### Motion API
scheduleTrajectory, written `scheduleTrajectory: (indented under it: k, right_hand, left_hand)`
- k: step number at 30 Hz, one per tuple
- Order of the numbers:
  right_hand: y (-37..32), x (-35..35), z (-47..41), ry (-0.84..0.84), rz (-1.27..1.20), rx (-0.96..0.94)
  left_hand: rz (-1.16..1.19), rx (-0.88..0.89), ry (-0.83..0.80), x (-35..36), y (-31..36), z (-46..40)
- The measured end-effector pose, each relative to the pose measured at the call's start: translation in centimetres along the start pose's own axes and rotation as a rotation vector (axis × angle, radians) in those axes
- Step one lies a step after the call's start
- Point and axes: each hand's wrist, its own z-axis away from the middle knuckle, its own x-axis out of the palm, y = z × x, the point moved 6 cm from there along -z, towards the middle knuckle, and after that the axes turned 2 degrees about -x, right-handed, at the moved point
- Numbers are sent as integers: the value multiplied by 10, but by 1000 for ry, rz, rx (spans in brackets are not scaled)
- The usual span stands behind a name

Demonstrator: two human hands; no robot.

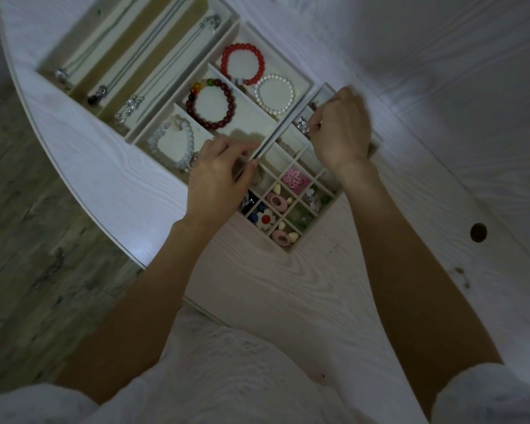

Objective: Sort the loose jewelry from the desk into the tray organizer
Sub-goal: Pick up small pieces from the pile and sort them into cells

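- Right hand (340, 130): fingers curled, fingertips pinching something small and pale over a small cell at the far end of the grid tray (329, 206); what it is cannot be told.
- Left hand (219, 179): thumb and fingers pinch the thin wall between the grid tray and the bracelet tray (306, 79).
- Just beyond the left hand, four bracelets: a clear-bead bracelet (173, 142) touching it, a dark red bracelet (213, 102), a bright red bracelet (242, 64), and a white pearl bracelet (274, 93) just beside the right hand.
- Farthest left, the necklace tray (224, 9) with several chains.
- Near both wrists, grid cells hold two pink oval pieces (276, 201), a pink flower (294, 178) and a white flower (265, 217).
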Motion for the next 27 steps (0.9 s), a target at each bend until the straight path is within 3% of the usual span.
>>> scheduleTrajectory:
  k: [6,10,18,23,27]
  right_hand:
    - [3,0,15,211,-97,180]
    - [3,-3,21,229,-109,234]
    - [1,-1,22,193,28,250]
    - [3,-3,26,214,-88,250]
    - [7,-5,31,324,-225,189]
  left_hand:
    - [17,-17,-14,2,0,0]
    - [4,-8,-12,2,0,0]
    - [6,2,-18,3,2,-1]
    - [4,14,-8,2,2,0]
    - [-20,15,5,2,0,0]
